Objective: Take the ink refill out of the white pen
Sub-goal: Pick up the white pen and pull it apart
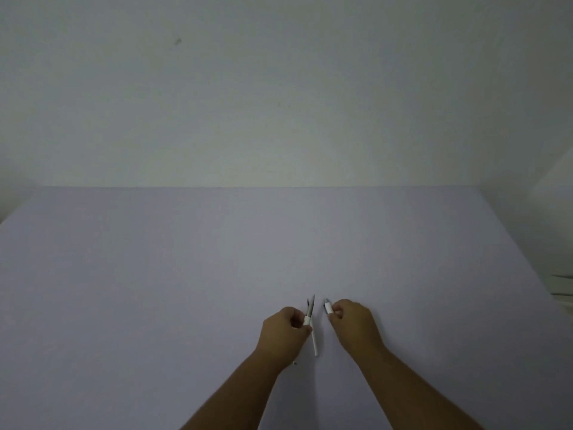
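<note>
My left hand pinches the white pen, a thin white shaft that slants down to the table. At its upper end sit a white ring and two thin grey-dark points side by side; I cannot tell which is the ink refill. A little to the right, my right hand grips a short white and grey pen piece between thumb and forefinger. The two hands are a small gap apart, low over the pale lilac table.
A tiny dark speck lies on the table beside my left wrist. A plain wall stands behind the table's far edge. Some white flat things show past the table's right edge.
</note>
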Demonstrator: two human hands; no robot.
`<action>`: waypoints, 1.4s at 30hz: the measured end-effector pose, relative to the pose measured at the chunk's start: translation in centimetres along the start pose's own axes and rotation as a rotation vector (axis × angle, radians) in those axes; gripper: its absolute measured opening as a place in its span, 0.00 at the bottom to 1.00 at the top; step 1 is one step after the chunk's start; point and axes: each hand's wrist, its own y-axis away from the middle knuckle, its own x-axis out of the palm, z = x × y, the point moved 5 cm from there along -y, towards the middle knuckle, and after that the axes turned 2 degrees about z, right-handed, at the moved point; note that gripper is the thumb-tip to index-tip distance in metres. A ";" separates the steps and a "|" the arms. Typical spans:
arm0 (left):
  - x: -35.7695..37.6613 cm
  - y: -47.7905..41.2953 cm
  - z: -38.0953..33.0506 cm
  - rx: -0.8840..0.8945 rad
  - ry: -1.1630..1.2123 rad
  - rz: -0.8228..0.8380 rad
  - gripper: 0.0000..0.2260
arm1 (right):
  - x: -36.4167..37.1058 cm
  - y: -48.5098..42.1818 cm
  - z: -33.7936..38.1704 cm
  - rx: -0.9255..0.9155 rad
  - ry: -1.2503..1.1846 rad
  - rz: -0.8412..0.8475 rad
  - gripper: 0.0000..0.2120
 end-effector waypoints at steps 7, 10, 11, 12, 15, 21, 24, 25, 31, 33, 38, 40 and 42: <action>-0.3 0.5 -0.3 0.006 0.024 0.000 0.02 | -0.5 0.5 0.4 -0.013 -0.072 -0.072 0.14; -0.5 0.8 -1.1 0.078 -0.083 -0.032 0.02 | -1.1 1.1 1.6 -0.003 -0.274 -0.056 0.19; -0.5 0.9 -1.4 0.106 -0.103 -0.041 0.01 | -0.9 1.3 2.1 0.015 -0.351 0.008 0.20; -0.5 1.1 -1.7 0.129 -0.113 -0.050 0.02 | -0.7 1.6 2.6 0.025 -0.417 0.071 0.20; -0.5 1.6 -2.5 0.156 -0.121 -0.053 0.06 | -0.8 2.1 3.7 0.013 -0.521 0.117 0.15; -1.0 2.3 -2.8 0.059 0.174 0.102 0.06 | -2.2 3.1 4.1 0.026 -0.792 0.162 0.07; -1.1 3.0 -3.0 0.042 0.272 0.154 0.06 | -2.8 3.7 4.4 0.030 -0.883 0.219 0.04; -1.1 3.2 -3.1 0.049 0.276 0.154 0.06 | -2.9 3.8 4.4 0.038 -0.894 0.237 0.05; -2.0 4.0 -3.7 0.095 0.212 0.099 0.05 | -3.6 4.3 3.9 0.060 -0.816 0.229 0.08; -2.1 4.3 -4.0 0.108 0.194 0.094 0.05 | -3.7 4.5 4.2 0.037 -0.911 0.287 0.05; -2.1 4.9 -4.8 0.168 0.099 0.086 0.05 | -4.3 4.6 4.2 0.068 -0.834 0.247 0.09; -2.0 5.0 -4.9 0.179 0.076 0.080 0.05 | -4.4 4.6 4.1 0.052 -0.870 0.256 0.05; -2.0 5.1 -5.0 0.184 0.050 0.070 0.06 | -4.6 4.6 4.1 0.028 -0.961 0.290 0.03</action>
